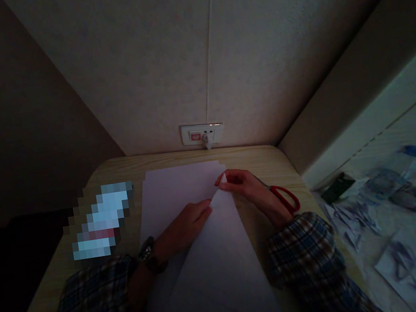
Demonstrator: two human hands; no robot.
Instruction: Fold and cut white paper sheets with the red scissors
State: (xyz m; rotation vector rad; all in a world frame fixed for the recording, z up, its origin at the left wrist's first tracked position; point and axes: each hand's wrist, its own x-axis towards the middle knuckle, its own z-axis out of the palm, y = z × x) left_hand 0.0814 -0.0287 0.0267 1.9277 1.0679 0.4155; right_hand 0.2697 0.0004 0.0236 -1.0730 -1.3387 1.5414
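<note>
A sheet of white paper (225, 268) is lifted off other white sheets (177, 186) on the small wooden table. Its far edge runs slantwise, with a pointed corner at the top. My right hand (243, 184) pinches that corner between thumb and fingers. Lower along the same slanted edge, my left hand (190, 225) grips the paper, its thumb on the near side and the other fingers partly hidden. Red-handled scissors (287, 199) lie beside my right wrist, their blades mostly covered by it.
A blurred-out bright phone-like rectangle (102, 218) lies on the table (116, 167) at left. The wall behind carries a socket (202, 134) with a plug in it. Lower at right are a clear plastic bottle (387, 181), a green packet (338, 187) and paper scraps (353, 223).
</note>
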